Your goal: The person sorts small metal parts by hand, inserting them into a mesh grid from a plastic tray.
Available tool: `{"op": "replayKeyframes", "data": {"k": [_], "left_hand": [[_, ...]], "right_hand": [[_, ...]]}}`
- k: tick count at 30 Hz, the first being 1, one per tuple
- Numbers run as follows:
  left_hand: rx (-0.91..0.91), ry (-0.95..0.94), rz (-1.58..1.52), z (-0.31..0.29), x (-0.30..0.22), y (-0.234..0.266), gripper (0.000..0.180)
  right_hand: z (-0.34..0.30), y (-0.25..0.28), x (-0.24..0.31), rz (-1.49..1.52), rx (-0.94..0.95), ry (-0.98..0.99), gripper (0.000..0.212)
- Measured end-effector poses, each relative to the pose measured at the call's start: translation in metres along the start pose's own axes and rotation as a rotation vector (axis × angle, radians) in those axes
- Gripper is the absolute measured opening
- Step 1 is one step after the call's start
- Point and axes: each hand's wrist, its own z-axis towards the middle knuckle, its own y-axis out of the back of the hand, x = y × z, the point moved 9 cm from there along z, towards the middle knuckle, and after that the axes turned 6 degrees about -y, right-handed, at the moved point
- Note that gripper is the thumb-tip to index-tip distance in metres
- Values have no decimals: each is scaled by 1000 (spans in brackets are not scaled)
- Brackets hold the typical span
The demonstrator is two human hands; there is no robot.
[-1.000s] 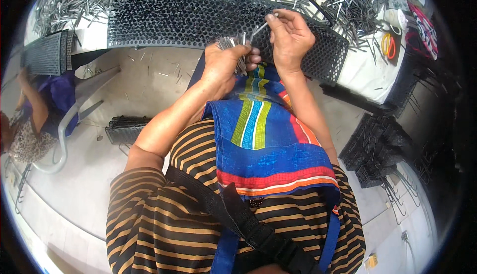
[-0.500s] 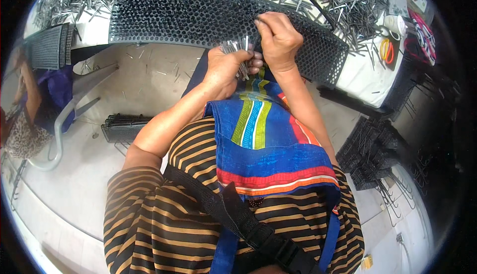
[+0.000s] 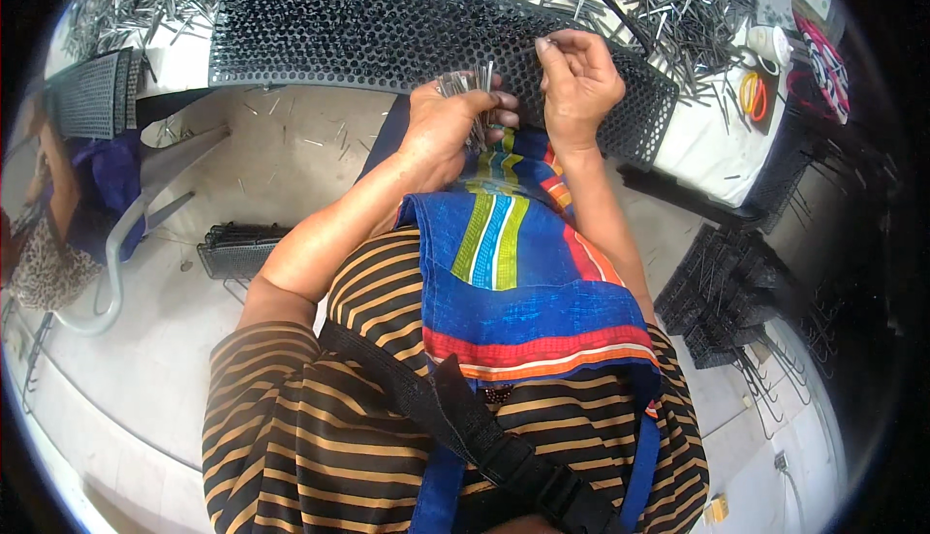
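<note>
Rod bundle in left hand, ends outside

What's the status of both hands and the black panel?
Left hand: gripping thin metal pieces. Right hand: at perforated black panel, grip unclear. Loose pieces heaped beyond panel.

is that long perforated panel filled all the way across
Partly filled: the panel shows open holes at its right end, while dark pieces crowd its left.

A black panel dotted with round holes crosses the upper centre; silvery-grey rods line the top. Mid-frame, a blue apron banded lime, turquoise, white, red, orange; lower, a black-and-tan striped shirt.
</note>
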Motion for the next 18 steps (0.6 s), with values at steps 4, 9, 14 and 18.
{"op": "replayKeyframes", "data": {"k": [4, 9, 14, 18], "left_hand": [[93, -44, 106, 4, -3, -8, 12], [96, -48, 72, 6, -3, -10, 11], [67, -23, 31, 7, -1, -9, 8], [60, -32, 59, 7, -1, -7, 8]], "right_hand": [[2, -8, 16, -387, -40, 234, 7], [-13, -28, 42, -603, 64, 558, 12], [-19, -32, 42, -684, 149, 585, 14], [-27, -33, 32, -716, 233, 555, 16]]}}
